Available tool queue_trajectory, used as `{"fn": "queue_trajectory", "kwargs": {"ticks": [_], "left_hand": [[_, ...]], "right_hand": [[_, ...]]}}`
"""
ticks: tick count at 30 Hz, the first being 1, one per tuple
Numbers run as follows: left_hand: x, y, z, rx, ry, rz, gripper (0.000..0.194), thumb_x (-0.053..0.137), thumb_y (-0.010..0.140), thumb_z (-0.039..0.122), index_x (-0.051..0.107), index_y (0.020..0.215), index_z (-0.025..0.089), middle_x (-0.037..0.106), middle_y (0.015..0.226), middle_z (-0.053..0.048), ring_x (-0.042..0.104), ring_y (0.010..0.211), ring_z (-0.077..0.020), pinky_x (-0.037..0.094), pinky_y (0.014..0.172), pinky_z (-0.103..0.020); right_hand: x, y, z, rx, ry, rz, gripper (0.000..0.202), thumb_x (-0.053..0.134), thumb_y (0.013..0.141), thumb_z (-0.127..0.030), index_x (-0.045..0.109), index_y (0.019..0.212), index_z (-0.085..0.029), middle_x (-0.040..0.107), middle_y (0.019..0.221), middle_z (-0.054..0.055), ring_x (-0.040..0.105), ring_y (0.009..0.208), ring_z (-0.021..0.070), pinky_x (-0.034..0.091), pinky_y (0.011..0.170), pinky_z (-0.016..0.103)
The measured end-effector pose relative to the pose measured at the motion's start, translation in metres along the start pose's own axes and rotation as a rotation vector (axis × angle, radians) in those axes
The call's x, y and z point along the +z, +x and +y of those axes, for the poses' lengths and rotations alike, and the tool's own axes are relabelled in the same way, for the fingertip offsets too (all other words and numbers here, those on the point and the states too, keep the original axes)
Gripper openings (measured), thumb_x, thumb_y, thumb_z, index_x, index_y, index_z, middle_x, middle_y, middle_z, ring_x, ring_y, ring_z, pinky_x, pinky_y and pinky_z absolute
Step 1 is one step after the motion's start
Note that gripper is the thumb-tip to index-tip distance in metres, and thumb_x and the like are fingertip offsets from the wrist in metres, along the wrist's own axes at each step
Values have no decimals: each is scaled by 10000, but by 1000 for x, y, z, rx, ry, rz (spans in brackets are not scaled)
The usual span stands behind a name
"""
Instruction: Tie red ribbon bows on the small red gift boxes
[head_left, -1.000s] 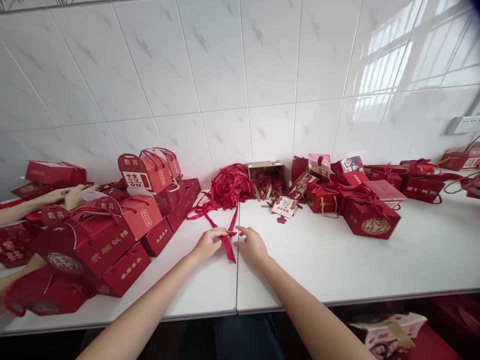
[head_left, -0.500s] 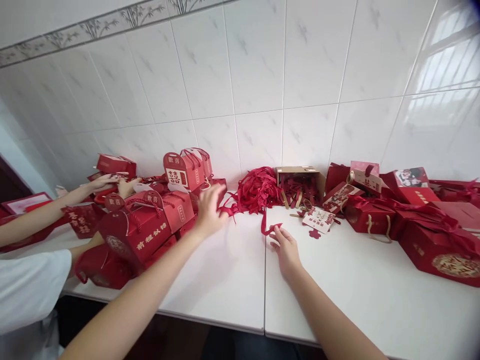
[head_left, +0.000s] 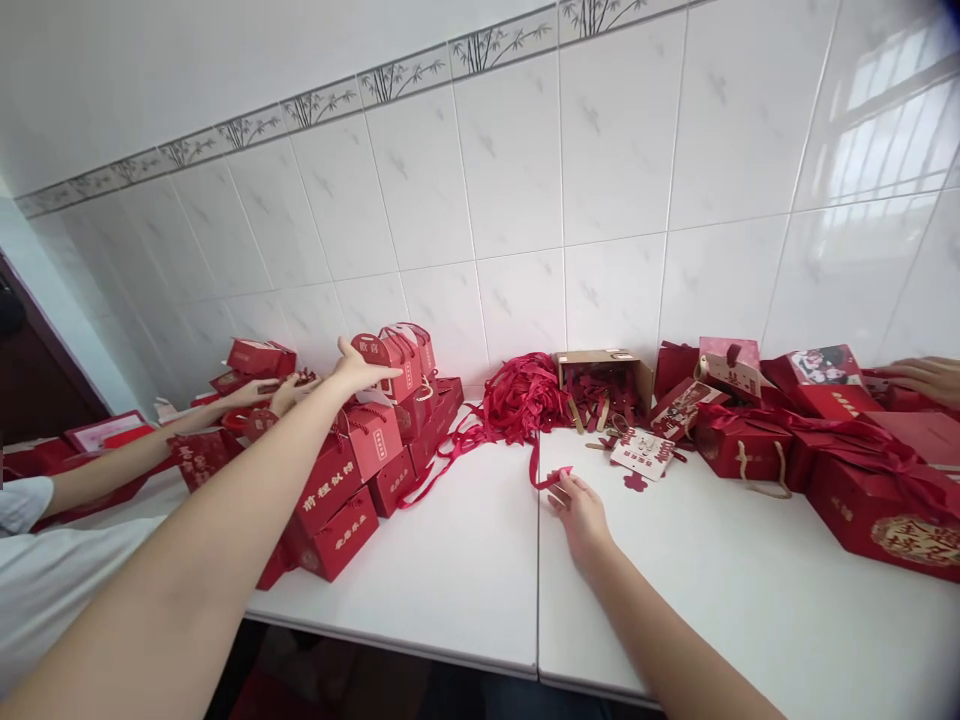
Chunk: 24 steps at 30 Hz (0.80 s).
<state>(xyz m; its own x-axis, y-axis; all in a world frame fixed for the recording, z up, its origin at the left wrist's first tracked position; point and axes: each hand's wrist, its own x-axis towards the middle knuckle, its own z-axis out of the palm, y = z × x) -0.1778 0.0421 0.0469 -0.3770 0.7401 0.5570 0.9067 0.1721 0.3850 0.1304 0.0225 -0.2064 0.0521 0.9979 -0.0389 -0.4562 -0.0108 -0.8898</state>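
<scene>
A single strip of red ribbon point(head_left: 534, 468) hangs in a short loop over the white table point(head_left: 457, 560), close to the seam between two tabletops, as the right hand point(head_left: 581, 515) pinches its end between thumb and fingertips, the forearm angled in from the lower right. The left hand point(head_left: 358, 374), its arm stretched long across the table, is open, thumb raised and forefinger extended over the stacked boxes point(head_left: 341, 535); whether it touches one cannot be told. At least six red boxes make up that stack. Behind the held strip, against the tiled wall point(head_left: 517, 200), lie one tangled ribbon pile point(head_left: 521, 395) and, beside it, one open carton point(head_left: 604, 357) of dark red pieces. One cream card point(head_left: 643, 453) rests in front of the carton. To the right sit at least four more boxes point(head_left: 742, 445), several tied with ribbon, and one other hand point(head_left: 926, 380) enters at the picture's edge. At far left, a person in a white sleeve point(head_left: 90, 560) extends two hands point(head_left: 270, 393) among further red boxes.
</scene>
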Motion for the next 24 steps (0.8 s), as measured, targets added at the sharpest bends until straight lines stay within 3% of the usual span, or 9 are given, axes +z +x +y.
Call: {"fn": "queue_trajectory", "kwargs": {"ticks": [2,4,7,9,11,13,17,21,24], "left_hand": [[-4,-9,8,15,-3,-14,1135,742,622,479,95,1424,3,541,1238,-311,570,1126,-409,457,910,-508],[-10,-21,21,114,-6,22,1075,717,662,464,92,1447,77,426,1390,-266,476,1249,-390,399,1004,-474],[-14,-45,44,413,-37,115,1137,801,571,343,131,1469,142,279,1508,-193,291,1380,-376,228,1139,-471],[-10,-68,56,518,-192,119,1176,809,551,310,105,1476,131,305,1484,-196,327,1362,-362,270,1124,-478],[1,-96,65,481,-437,-47,1165,792,575,331,72,1475,160,383,1421,-184,432,1293,-336,380,1056,-485],[18,-127,72,436,-624,-346,1102,772,612,372,91,1467,233,448,1363,-145,462,1265,-319,416,1029,-496],[67,-182,76,301,-842,-749,1020,757,628,409,139,1432,311,379,1405,-141,432,1284,-333,503,940,-491],[116,-214,75,224,-834,-877,1018,754,645,407,122,1438,323,370,1423,-136,431,1291,-332,487,963,-511],[132,-222,77,182,-868,-926,1033,745,634,380,118,1454,341,363,1463,-114,456,1267,-329,515,925,-484]], "right_hand": [[-4,6,-11,23,-17,40,290,561,816,-481,571,769,-195,676,895,91,657,864,218,533,708,348],[-9,16,-32,21,-43,81,281,527,884,-438,581,834,-166,654,880,67,638,792,170,530,689,327],[-18,28,-84,-55,-82,135,254,519,921,-381,587,897,-137,630,842,27,603,708,120,507,646,277],[-25,28,-127,-153,-99,172,226,506,908,-349,575,803,-163,627,761,14,610,665,119,474,598,241],[-32,19,-169,-268,-107,217,197,510,887,-318,558,757,-178,630,732,1,624,665,118,459,594,221],[-39,3,-205,-372,-134,256,154,532,871,-285,570,762,-184,637,742,-11,632,687,109,453,606,206],[-51,-33,-257,-598,-261,252,214,508,897,-254,568,705,-183,644,760,-14,623,695,90,451,642,208],[-68,-69,-306,-841,-366,244,186,508,905,-295,615,784,-203,675,941,19,641,849,142,468,757,300],[-91,-96,-346,-1131,-436,330,175,485,882,-342,639,889,-258,636,1128,-6,595,1060,186,441,805,340]]}}
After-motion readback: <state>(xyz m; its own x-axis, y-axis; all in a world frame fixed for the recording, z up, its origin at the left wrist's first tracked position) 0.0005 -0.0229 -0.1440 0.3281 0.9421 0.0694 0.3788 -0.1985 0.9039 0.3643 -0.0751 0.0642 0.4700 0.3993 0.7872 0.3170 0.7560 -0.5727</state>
